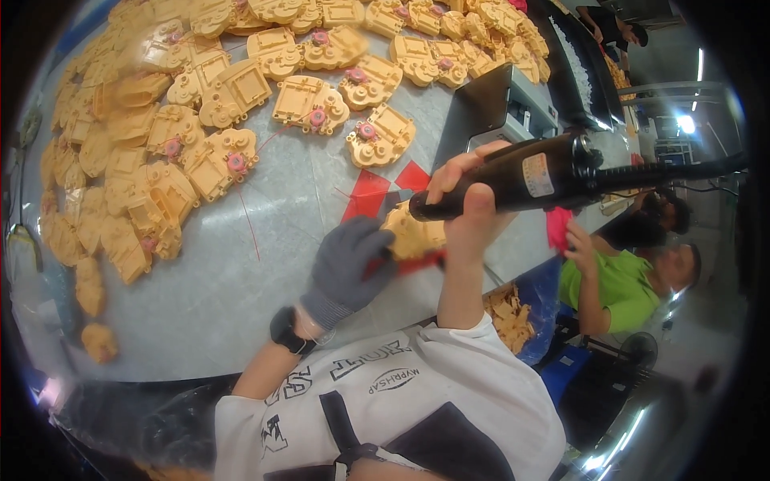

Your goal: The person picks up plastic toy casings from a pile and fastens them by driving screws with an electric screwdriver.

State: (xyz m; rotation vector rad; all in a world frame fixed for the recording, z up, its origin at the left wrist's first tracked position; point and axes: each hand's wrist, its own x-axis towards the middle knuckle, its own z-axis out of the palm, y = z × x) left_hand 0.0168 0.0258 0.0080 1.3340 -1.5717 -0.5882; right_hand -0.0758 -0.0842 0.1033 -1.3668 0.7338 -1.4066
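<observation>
My left hand (349,260), in a grey glove, steadies a yellow plastic housing (413,236) just above the table. The fingers are closed on its left side. My bare right hand (473,220) is wrapped around a black electric screwdriver (505,172), thumb along the near side. The tool lies nearly level, its front end over the housing and its cord leading off right. Whether the bit touches the housing is hidden. Red patches (365,196) show on the table around the housing. Beyond it sits another yellow housing with a pink round part (381,136).
Many yellow housings (233,92) cover the grey table (273,297) at its far and left sides, some with thin red wires. A black-and-grey boxy device (521,112) stands beyond my right hand. At right, a co-worker in green (618,280) holds something pink. Yellow pieces (509,317) lie below the table edge.
</observation>
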